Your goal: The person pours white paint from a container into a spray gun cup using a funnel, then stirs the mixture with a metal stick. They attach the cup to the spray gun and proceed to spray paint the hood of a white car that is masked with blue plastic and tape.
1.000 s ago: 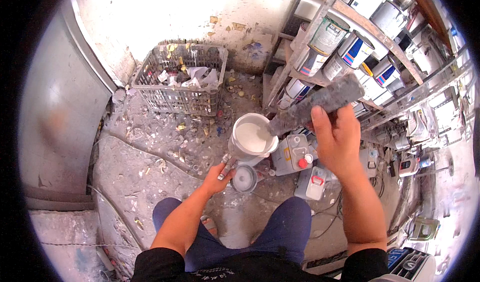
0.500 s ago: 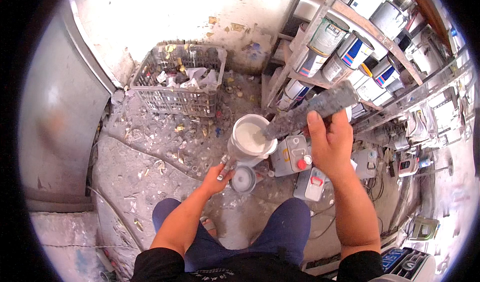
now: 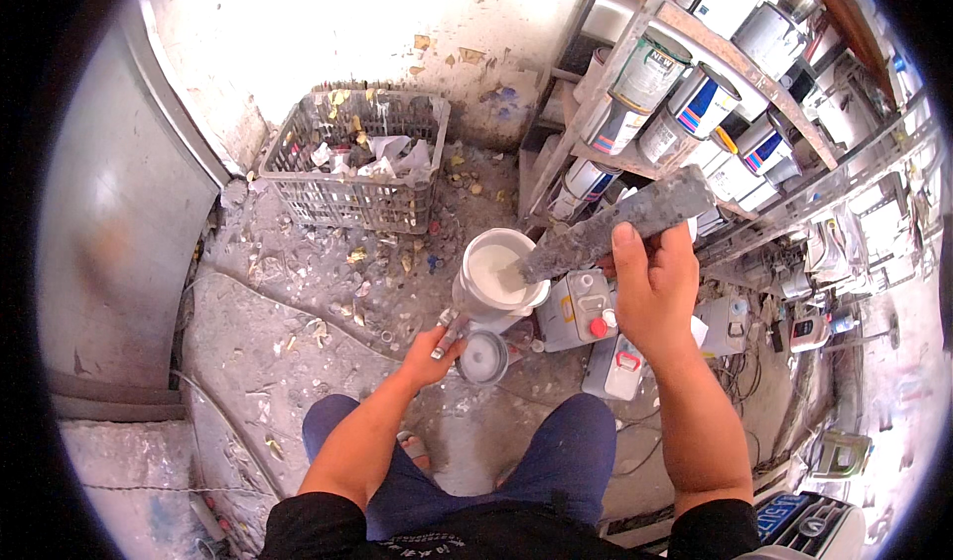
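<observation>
My right hand (image 3: pixel 650 272) grips a wide, dark, paint-crusted flat stick (image 3: pixel 615 217), whose lower end dips into a white cup (image 3: pixel 486 292) of pale cream liquid. My left hand (image 3: pixel 429 353) is closed around a narrow grey, stained object (image 3: pixel 445 334) beside the cup's lower side; what it is, I cannot make out. A round grey lid or container (image 3: pixel 483 361) sits beneath the cup, to the right of my left hand.
Plastic jugs (image 3: pixel 574 322) stand right of the cup. Shelves (image 3: pixel 675 19) hold several cans at the right. A crate of scraps (image 3: pixel 303 188) sits by the wall. A metal panel (image 3: pixel 119 262) borders the left; debris and cables lie on the floor (image 3: pixel 268 332).
My right hand and the stick have moved slightly down and left, with the stick's end lower in the cup. My left hand has stayed in about the same place.
</observation>
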`<action>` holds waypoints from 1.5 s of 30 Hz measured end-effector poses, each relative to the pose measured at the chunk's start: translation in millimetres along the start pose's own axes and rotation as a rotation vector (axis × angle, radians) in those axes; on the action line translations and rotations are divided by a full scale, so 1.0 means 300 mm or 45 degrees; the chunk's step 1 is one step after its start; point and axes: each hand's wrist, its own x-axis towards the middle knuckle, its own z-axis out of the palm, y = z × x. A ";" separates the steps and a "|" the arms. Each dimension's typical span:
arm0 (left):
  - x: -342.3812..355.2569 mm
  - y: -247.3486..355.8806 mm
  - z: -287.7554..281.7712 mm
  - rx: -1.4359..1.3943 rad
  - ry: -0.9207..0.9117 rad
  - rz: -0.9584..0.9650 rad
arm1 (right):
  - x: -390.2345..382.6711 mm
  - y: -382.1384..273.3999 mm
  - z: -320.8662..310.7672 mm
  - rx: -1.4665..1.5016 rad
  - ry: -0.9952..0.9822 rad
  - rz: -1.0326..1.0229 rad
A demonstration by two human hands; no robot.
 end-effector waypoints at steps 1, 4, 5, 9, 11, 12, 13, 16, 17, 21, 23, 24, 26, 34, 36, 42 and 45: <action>0.000 -0.014 0.004 0.000 0.003 0.024 | -0.006 -0.016 0.008 0.129 0.052 0.061; -0.001 -0.034 0.012 -0.003 0.021 0.070 | 0.039 -0.076 -0.025 0.330 0.079 -0.074; -0.001 -0.037 0.015 -0.006 0.027 0.082 | 0.055 -0.081 -0.038 0.342 0.060 -0.092; 0.004 -0.036 0.023 -0.010 0.023 0.041 | 0.070 -0.027 -0.067 0.007 -0.139 -0.239; 0.006 -0.019 0.023 -0.023 0.006 0.011 | 0.022 0.014 -0.047 -0.033 -0.064 -0.145; 0.002 -0.026 0.020 -0.024 0.014 0.022 | 0.001 0.007 -0.027 -0.042 -0.033 -0.096; -0.001 -0.035 0.018 -0.026 0.023 0.033 | -0.016 -0.010 -0.019 -0.038 0.022 -0.036; -0.009 -0.012 0.017 -0.040 0.035 0.053 | -0.011 -0.066 -0.026 0.291 0.096 0.066; -0.011 -0.002 0.019 -0.046 0.037 0.057 | 0.010 -0.056 -0.041 0.310 0.065 -0.073; -0.001 0.016 0.017 0.029 -0.037 -0.050 | 0.062 -0.023 -0.083 0.159 -0.027 -0.251; 0.004 0.020 0.017 0.071 -0.061 -0.093 | 0.036 0.003 -0.075 -0.027 -0.048 -0.246; 0.003 0.020 0.018 0.039 -0.053 -0.063 | 0.016 0.017 -0.066 -0.116 -0.063 -0.242; 0.001 0.019 0.021 -0.026 -0.036 -0.002 | -0.021 0.020 -0.047 -0.004 0.015 -0.055; 0.008 -0.035 0.042 -0.002 -0.018 0.016 | 0.050 -0.029 -0.099 0.037 -0.015 -0.311; 0.012 -0.034 0.045 -0.004 -0.025 -0.002 | 0.040 -0.018 -0.095 -0.125 -0.140 -0.288; 0.013 -0.053 0.048 0.020 -0.007 0.091 | -0.036 0.001 -0.046 0.131 0.093 -0.086; 0.013 -0.062 0.054 0.057 0.022 0.098 | 0.031 -0.043 -0.071 0.213 0.081 -0.162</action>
